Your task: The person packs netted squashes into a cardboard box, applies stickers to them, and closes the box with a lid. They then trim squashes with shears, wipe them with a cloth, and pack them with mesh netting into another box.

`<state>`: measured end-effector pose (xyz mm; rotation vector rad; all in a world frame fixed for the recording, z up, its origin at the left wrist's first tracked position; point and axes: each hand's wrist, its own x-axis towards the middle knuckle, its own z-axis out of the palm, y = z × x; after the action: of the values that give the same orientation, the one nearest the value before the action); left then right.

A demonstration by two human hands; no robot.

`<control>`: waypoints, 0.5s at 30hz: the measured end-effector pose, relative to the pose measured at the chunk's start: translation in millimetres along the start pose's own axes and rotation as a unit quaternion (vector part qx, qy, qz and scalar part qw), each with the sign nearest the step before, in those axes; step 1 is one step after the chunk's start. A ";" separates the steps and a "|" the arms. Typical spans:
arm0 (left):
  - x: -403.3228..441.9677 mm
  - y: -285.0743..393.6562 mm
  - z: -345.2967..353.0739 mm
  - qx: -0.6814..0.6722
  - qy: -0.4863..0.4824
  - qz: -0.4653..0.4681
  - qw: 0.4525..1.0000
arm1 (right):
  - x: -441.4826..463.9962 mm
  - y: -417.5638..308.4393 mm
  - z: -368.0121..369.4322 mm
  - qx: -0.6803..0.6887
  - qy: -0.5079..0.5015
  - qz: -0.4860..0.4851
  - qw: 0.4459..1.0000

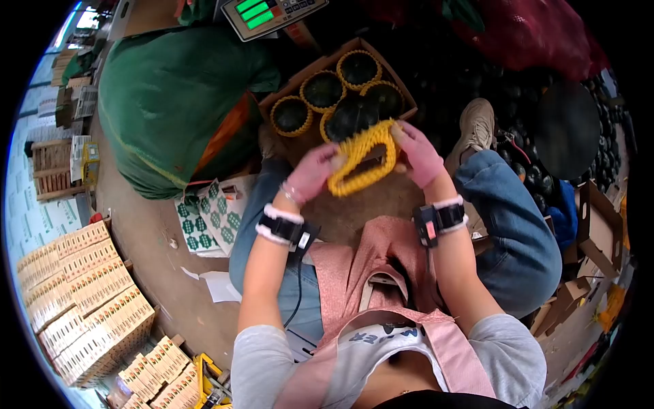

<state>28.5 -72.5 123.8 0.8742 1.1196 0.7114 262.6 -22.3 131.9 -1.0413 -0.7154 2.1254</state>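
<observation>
Between my two gloved hands a yellow foam net sleeve (364, 158) is stretched into an open ring. My left hand (315, 172), in a pink glove, grips its left end. The right end is pinched by my right hand (417, 155), gloved the same way. Just beyond the sleeve stands a cardboard box (407, 95) with several dark green squashes, most of them wearing yellow foam sleeves. One squash (353, 116) at the box's near side is partly hidden behind the sleeve I hold.
A bulging green sack (170, 102) stands left of the box, with a digital scale (272, 12) behind. Many loose dark squashes (538, 178) and a red net sack (538, 37) lie to the right. Flattened cartons (85, 300) are stacked at lower left; open cardboard boxes (599, 228) sit far right.
</observation>
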 end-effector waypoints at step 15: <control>65.7 -74.7 -57.8 -0.078 0.239 0.204 0.946 | 112.2 57.0 -6.0 -0.489 0.047 -0.296 0.819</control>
<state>-3.7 -40.4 18.1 0.8261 1.2963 1.3948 197.0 26.8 36.1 -1.1632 -1.8943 1.0884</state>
